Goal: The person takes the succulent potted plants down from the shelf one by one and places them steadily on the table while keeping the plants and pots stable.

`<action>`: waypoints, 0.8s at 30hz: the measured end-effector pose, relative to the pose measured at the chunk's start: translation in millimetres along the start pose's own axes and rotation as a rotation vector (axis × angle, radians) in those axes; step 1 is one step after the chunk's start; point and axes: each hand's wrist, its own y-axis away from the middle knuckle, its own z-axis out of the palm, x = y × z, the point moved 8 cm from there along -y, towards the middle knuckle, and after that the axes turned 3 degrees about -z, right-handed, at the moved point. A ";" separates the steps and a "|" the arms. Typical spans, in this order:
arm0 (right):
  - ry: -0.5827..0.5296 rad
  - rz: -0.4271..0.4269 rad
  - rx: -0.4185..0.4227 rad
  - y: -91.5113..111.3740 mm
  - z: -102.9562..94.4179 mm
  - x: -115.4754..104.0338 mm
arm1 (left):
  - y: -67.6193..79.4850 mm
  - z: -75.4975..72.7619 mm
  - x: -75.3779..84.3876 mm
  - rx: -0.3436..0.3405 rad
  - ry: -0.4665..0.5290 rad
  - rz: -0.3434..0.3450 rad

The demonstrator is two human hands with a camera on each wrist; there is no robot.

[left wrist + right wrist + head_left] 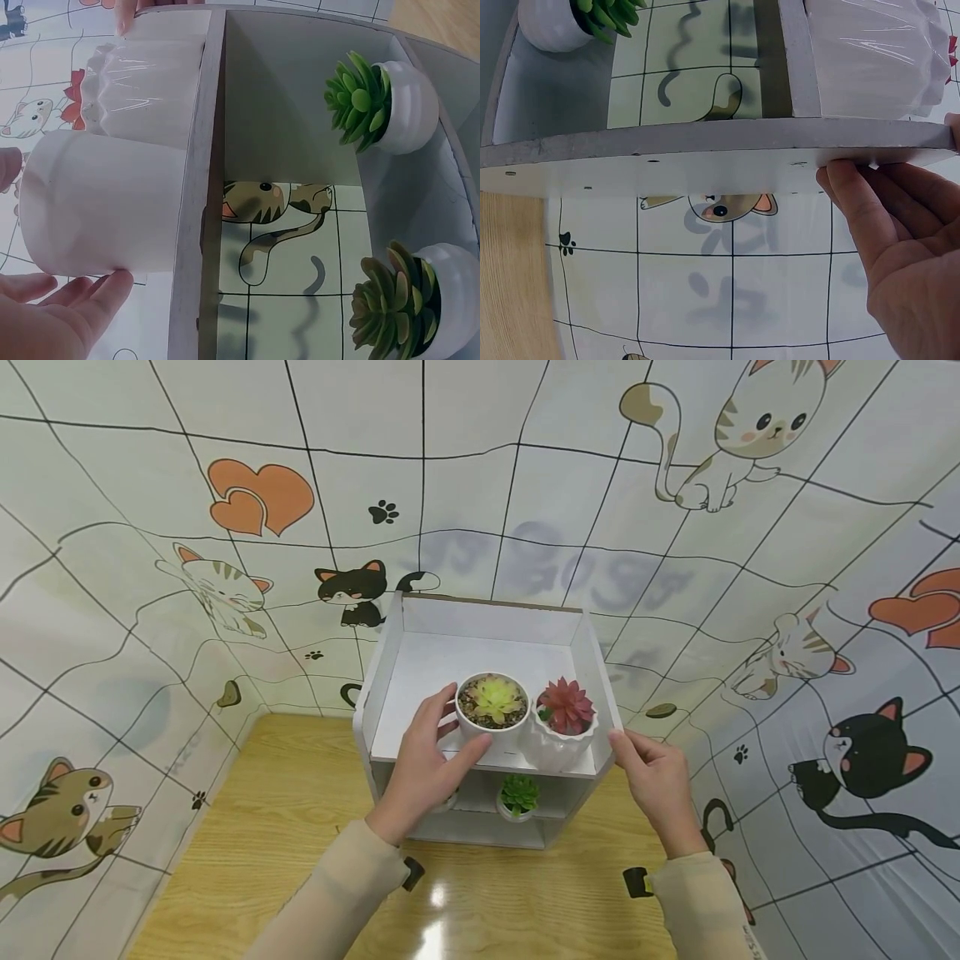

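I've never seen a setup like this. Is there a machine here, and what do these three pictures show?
There's no robot: these are a person's two bare hands. The wide picture comes from a camera on the head; the other two come from cameras on the left and right wrists, so the shelves appear sideways. A white shelf unit stands on a wood-grain table. The left hand holds a white pot with a yellow-green succulent at the top shelf, beside a scalloped white pot with a red succulent. The right hand pinches the unit's right side panel. Lower down sit a green succulent and a brownish-green succulent, each in a small white pot. Behind is a cat-print backdrop.
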 end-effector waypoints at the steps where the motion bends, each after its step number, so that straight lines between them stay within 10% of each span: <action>1: 0.004 0.004 -0.001 0.0 0.0 0.3 | -0.8 0.0 0.5 0.000 -0.008 -0.002; 24: 0.028 0.036 -0.008 1.0 1.1 2.4 | -17.0 8.3 -9.0 -0.054 -0.074 -0.138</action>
